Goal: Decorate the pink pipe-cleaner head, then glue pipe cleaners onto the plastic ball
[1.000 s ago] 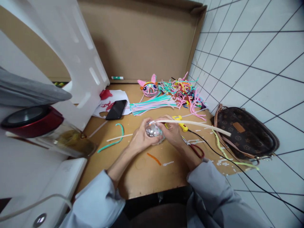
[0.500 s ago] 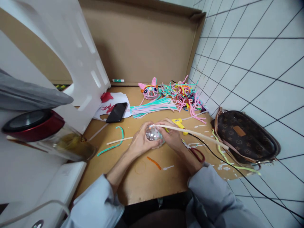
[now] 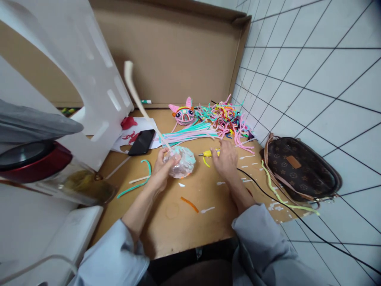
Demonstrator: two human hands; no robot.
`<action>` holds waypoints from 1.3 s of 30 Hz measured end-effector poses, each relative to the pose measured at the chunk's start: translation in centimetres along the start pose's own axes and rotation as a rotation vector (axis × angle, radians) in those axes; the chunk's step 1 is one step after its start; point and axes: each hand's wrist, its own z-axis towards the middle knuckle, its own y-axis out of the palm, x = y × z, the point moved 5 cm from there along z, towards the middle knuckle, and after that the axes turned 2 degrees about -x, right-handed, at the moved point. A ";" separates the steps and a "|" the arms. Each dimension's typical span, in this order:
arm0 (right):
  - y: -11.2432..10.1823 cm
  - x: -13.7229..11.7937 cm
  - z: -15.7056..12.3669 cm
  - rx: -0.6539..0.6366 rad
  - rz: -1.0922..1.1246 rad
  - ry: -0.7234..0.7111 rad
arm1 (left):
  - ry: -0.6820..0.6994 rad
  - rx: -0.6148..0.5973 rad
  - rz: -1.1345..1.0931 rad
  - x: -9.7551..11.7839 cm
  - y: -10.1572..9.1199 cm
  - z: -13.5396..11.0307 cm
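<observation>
My left hand [image 3: 163,169] is closed around a clear plastic ball [image 3: 181,169], partly covered in turquoise and pale pink fuzzy stems. A long cream pipe cleaner [image 3: 139,104] runs from the ball up and to the left, past my fingers. To the right, my right hand [image 3: 226,159] is wrapped over a yellow glue gun [image 3: 210,153] lying on the table, its nozzle pointing left. The hand covers most of the gun's body. A short yellow piece of pipe cleaner [image 3: 206,162] lies just below the nozzle.
Behind are bundled pipe cleaners [image 3: 190,133], a tangled coloured pile [image 3: 226,115] and a pink-eared figure [image 3: 183,114]. A phone [image 3: 143,142] lies at left, near a glass jar [image 3: 89,184]. A black cord [image 3: 268,192] trails past a brown bag [image 3: 300,171].
My right hand has left the ball and moved right onto the glue gun. My left hand has turned the ball, so the cream pipe cleaner now points up-left instead of right.
</observation>
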 end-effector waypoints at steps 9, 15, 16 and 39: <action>1.1 2.7 0.3 -0.441 -0.523 0.302 | 0.048 0.027 0.081 0.1 0.0 0.2; 0.4 3.1 0.6 -0.347 -0.418 0.343 | 0.048 0.051 0.107 -0.2 -0.3 0.5; 0.1 3.0 0.6 -0.298 -0.387 0.346 | 0.055 0.054 0.108 -0.2 -0.3 0.7; -2.1 -1.9 -0.9 0.180 0.099 -0.155 | 0.088 -0.007 0.417 0.5 0.1 -0.1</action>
